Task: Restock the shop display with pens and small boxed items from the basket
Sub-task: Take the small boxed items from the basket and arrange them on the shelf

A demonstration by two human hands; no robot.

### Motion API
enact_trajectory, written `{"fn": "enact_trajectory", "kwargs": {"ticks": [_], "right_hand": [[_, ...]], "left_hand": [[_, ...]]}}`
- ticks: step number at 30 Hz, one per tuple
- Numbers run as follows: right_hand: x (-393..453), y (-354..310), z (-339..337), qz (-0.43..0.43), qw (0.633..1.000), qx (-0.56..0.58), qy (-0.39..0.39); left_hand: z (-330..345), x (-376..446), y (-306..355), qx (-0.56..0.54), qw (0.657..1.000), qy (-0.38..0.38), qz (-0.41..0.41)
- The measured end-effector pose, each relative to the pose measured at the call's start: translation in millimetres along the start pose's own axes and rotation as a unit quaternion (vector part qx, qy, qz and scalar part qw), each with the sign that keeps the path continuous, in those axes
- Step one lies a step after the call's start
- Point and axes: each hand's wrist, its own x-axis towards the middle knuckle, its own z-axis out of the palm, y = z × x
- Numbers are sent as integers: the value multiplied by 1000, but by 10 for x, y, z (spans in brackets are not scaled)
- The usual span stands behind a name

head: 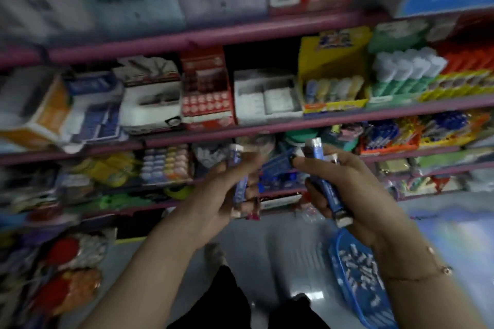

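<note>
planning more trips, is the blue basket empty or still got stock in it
Still stocked: many small white-and-blue items lie in the blue basket on the floor.

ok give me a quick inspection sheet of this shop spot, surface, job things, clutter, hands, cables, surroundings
surface: pink-edged shelves in several tiers, packed with stock; picture blurred
job's things: blue basket on the floor at lower right, holding many small white-tipped items; one slim blue box in the left grip, another blue box in the right
clutter: bagged goods piled at lower left
grippers: left hand closed on its box; right hand closed on its box, bracelet on that wrist
cables: nothing seen
surroundings: pale glossy floor; yellow display carton on the middle shelf
</note>
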Motion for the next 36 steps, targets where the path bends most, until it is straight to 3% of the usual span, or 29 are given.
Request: {"fn": "enact_trajectory", "kwargs": {"ticks": [5,10,14,18,21,29,32,36], "right_hand": [[477,11,930,0,999,-34,-41],[917,95,1632,-30,991,-115,-69],[1152,178,2043,-60,988,-138,-31],[1282,235,2358,-36,986,-156,-42],[1387,314,2552,-25,986,-165,-29],[1751,388,2863,-10,970,-243,-16],[1936,320,2989,-20,947,-318,-36],[2178,192,3095,0,950,-302,-74]], "left_hand": [[-801,-152,309,79,992,30,92],[-1480,-230,629,159,980,38,118],[-1825,-174,793,118,980,96,125],[-2014,-76,855,9,969,213,125],[-2134,-24,834,36,954,266,136],[-2444,17,828,58,932,320,162],[-2654,32,840,34,933,311,178],[-2848,13,858,4,933,308,184]]}}
